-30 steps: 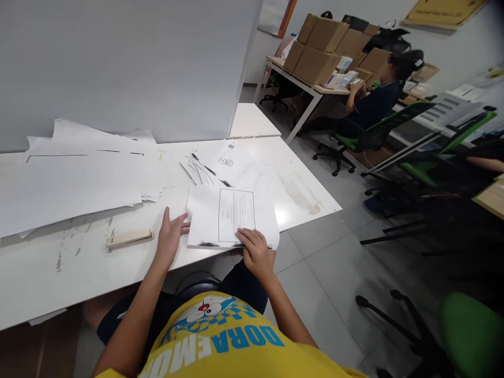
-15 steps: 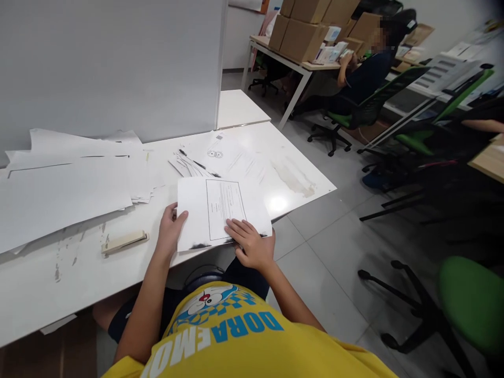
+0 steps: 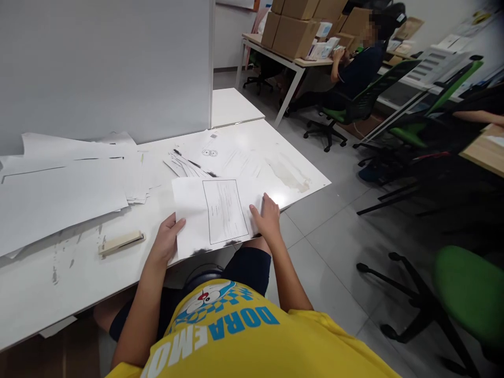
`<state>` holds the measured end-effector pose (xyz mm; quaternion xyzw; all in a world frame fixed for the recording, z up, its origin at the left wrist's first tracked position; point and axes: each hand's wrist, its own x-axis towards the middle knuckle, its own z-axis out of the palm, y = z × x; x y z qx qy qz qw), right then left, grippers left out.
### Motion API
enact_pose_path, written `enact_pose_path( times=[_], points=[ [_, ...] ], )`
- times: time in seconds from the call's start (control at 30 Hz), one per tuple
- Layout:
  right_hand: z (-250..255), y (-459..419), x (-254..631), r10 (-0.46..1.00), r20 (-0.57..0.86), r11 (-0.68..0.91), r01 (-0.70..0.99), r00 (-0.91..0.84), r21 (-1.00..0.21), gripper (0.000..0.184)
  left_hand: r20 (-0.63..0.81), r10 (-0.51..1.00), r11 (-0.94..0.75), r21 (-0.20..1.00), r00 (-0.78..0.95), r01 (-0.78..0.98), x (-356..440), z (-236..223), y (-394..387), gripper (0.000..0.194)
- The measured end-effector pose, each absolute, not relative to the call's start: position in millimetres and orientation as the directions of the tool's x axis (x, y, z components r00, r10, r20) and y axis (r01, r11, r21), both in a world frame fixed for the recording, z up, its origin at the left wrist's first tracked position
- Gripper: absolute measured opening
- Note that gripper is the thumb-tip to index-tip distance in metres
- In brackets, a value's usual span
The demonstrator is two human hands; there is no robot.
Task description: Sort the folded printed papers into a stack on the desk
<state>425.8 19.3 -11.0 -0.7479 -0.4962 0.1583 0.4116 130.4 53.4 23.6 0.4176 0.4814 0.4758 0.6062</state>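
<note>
So both hands are on a small stack of printed sheets (image 3: 214, 212) sitting at the near edge of the white desk (image 3: 291, 168), with its bottom edge poking a little past the desk rim. The left hand (image 3: 167, 241) has a grip on the stack's lower left corner, thumb on top, and the right hand (image 3: 268, 218) is grasping the right edge with fingers laid flat over the paper. The top sheet has a black-bordered box of text too small to read. Just left of the left hand there's a beige stapler (image 3: 120, 243) lying flat on the desk, not touching anything. Behind the stack is a fanned bunch of papers (image 3: 187, 164) and more loose printed pages, and a big messy pile of large white sheets (image 3: 63, 184) fills the left side. Container-wise, only the cardboard boxes (image 3: 293, 26) stacked on the far desk, all closed up so can't tell what's inside. Another person (image 3: 356, 65) sits over there in a green chair (image 3: 356, 107).
</note>
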Motion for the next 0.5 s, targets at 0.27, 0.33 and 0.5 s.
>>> enact_pose_path(
  times=[0.27, 0.33, 0.5],
  points=[
    [36.7, 39.8, 422.2, 0.889, 0.338, 0.237, 0.32, 0.31, -0.917, 0.075, 0.12, 0.968, -0.146, 0.984, -0.222, -0.105, 83.4, 58.0, 37.5, 0.048],
    [44.1, 43.9, 419.4, 0.83, 0.437, 0.305, 0.373, 0.347, -0.876, 0.079, 0.213, 0.949, -0.231, 0.971, -0.234, -0.054, 70.6, 56.5, 38.5, 0.047],
    [22.5, 58.7, 416.9, 0.887, 0.389, 0.325, 0.263, 0.249, -0.908, 0.073, 0.221, 0.948, -0.203, 0.974, -0.23, 0.096, 62.8, 37.8, 38.5, 0.033]
  ],
)
